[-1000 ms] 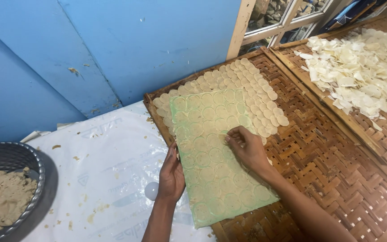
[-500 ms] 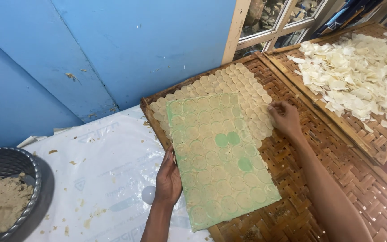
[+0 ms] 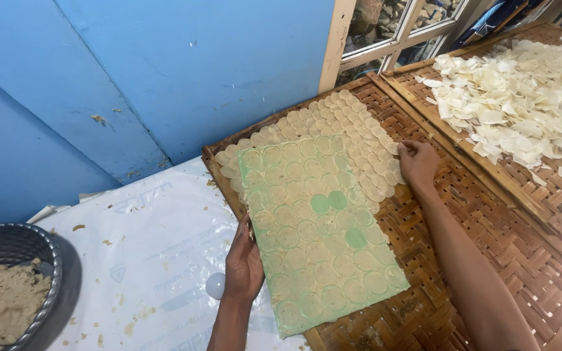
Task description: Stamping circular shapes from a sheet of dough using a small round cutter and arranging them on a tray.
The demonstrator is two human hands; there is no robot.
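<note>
The green plastic sheet (image 3: 320, 237) lies at centre frame on the near woven bamboo tray (image 3: 482, 234), its upper end overlapping the rows of pale round dough discs (image 3: 359, 140) already laid on the weave. The sheet itself carries discs pressed in rows; 3 bare green circles near its middle show where discs are missing.

Left hand (image 3: 244, 263): at the sheet's left edge, lower centre of frame, fingers curled over that edge and pinching it. Right hand (image 3: 417, 162): right of centre, resting flat with fingers spread at the right margin of the laid discs, closed on nothing that can be seen.

Handling, as judged: the sheet looks thin, light and limp; it would sag or fold if lifted at 1 point, so hold is best taken at 2 opposite edges or corners. The discs look thin, soft and damp, liable to tear or stick.

Count: 2 bamboo trays in view, the far tray (image 3: 554, 208) at upper right heaped with loose white chips (image 3: 521, 97). 1 green sheet. 1 dark metal basin (image 3: 40, 250) at lower left holding tan dough (image 3: 1, 312). 1 white printed plastic cover (image 3: 157, 260) under the left forearm. Discs too many to count reliably.
</note>
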